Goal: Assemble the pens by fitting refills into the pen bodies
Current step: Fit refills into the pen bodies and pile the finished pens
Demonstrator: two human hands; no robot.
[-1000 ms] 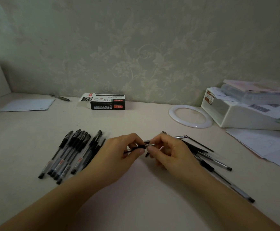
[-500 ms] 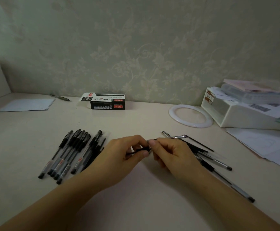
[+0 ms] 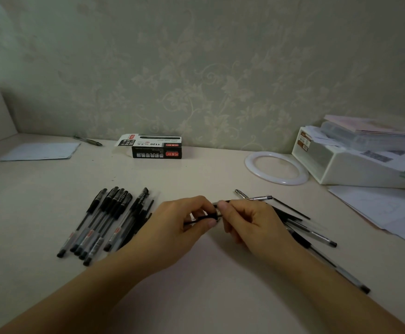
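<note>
Because both hands meet over the middle of the pale, smooth table (image 3: 208,297), the join itself is mostly hidden. The left hand (image 3: 182,227) has its fingers curled round a slim black-gripped pen body (image 3: 202,216), and the right hand (image 3: 249,220) pinches its other end between thumb and forefinger. Whether a refill is already inside I cannot tell. The risk, as I judge it, is a thin plastic refill bending or jamming if pushed off-axis, or the slick barrel rolling out of the pinch. A tidy row of capped clear-barrelled pens (image 3: 105,220) lies toward the left edge. A loose scatter of thin refills and barrels (image 3: 300,225) lies just beyond the right hand.
</note>
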